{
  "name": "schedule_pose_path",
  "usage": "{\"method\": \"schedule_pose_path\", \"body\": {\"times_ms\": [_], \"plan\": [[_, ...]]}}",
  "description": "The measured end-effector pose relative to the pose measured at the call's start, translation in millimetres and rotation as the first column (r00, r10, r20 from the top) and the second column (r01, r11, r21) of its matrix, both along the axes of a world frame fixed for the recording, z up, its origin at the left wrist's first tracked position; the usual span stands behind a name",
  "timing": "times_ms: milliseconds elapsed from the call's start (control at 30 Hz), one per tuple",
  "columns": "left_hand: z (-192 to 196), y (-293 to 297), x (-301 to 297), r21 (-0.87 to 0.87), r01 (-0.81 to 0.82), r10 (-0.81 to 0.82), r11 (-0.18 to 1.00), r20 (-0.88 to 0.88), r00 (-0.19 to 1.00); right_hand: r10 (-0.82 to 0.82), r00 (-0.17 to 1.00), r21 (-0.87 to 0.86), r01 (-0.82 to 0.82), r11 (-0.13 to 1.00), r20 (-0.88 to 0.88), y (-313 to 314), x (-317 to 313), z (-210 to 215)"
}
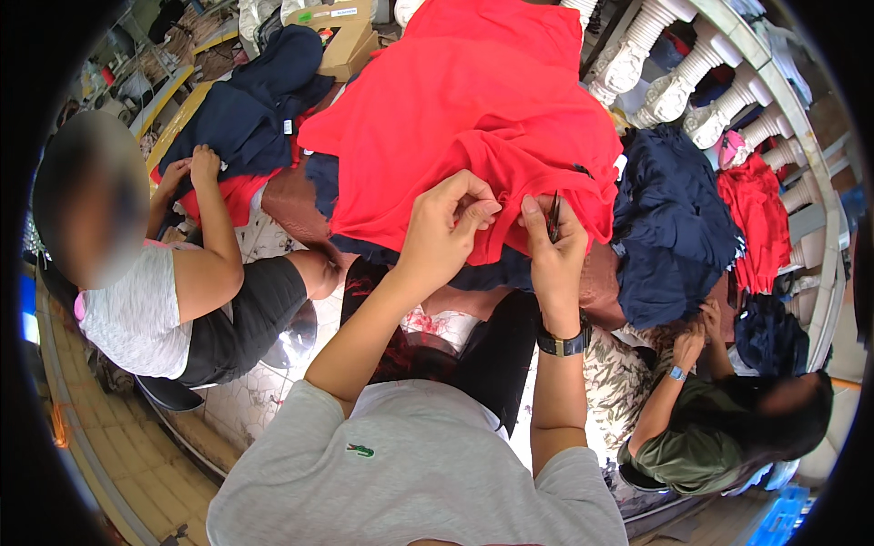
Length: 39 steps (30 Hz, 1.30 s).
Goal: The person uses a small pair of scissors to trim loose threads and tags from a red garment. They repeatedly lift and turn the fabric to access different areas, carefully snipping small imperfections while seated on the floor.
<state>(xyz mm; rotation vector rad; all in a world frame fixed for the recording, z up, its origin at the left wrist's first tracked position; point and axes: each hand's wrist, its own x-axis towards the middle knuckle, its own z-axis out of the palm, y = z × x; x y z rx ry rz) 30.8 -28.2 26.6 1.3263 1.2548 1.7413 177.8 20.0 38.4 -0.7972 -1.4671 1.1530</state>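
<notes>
A large red shirt [437, 100] is spread over the work surface in front of me, with its gathered hem or collar edge close to my fingers. My left hand [448, 223] is closed in a pinch at the near edge of the red cloth; whatever sits between thumb and forefinger is too small to make out. Small dark thread snips [553, 217] point upward in my right hand [557, 250], whose thumb also touches the red edge. My hands are a short gap apart, and navy cloth shows under the red shirt.
At left, a person handles a navy garment [238, 105]; at right, another works beside a navy pile [669, 227]. Red cloth [757, 223] hangs by the white balusters [648, 50]. A cardboard box [346, 41] stands at the back. Red thread scraps lie below.
</notes>
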Motion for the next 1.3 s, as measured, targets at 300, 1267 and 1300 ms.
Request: {"method": "schedule_pose_path", "body": {"times_ms": [300, 1267, 1300], "plan": [[23, -31, 32, 0.508, 0.028, 0.314, 0.861, -0.575, 0.756, -0.600, 0.471, 0.728, -0.146, 0.670, 0.647, 8, 10, 9], [14, -33, 53, 0.338, 0.173, 0.086, 0.925, -0.632, 0.770, -0.687, 0.186, 0.705, -0.319, 0.634, 0.702, 31, -21, -5], [14, -33, 52, 0.342, 0.179, 0.086, 0.923, -0.634, 0.768, -0.643, 0.176, 0.660, -0.328, 0.676, 0.746, 32, -20, -7]]}}
